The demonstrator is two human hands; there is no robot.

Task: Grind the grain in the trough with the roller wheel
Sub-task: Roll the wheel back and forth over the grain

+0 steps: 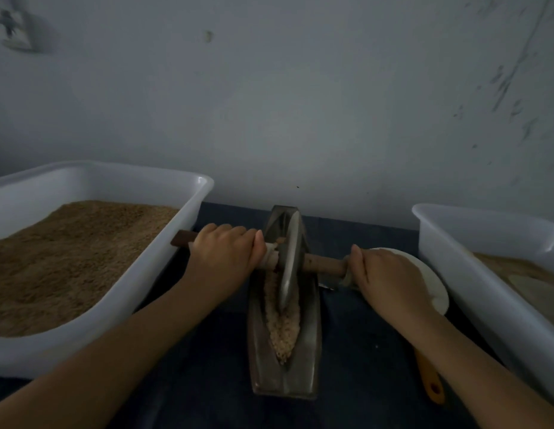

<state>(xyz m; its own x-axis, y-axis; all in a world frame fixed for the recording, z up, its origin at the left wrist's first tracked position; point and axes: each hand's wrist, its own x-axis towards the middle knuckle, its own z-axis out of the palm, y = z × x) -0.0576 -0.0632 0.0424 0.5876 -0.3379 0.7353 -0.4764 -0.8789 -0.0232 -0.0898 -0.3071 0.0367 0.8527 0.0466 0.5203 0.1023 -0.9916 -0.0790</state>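
I saw both forearms reach forward from the near edge of the view, each hand wrapped over one end of the wooden axle [325, 264] that ran through the roller wheel [288, 258]. The left hand [227, 253] gripped the axle just beside the wheel, knuckles up, with a dark stub of the axle sticking out beyond it toward the left. The right hand [390, 278] gripped the other end, a little farther from the wheel, so a bare stretch of axle showed between them.

The wheel stood on edge between my hands in the metal trough [285, 376], toward its far half. The grain [283, 329] lay in the groove from the wheel back toward me, tapering to a point short of the near end.

Room was tight at the sides. Left of the left hand, a white tub [176, 230] of brown grain stood with its wall just beside the axle stub. Right of the right hand, a second white tub [473, 274] stood close, with a white plate [433, 283] partly under that hand. An orange handle [430, 385] lay by the right forearm. The dark desk [201, 366] lay bare between the forearms and the trough.
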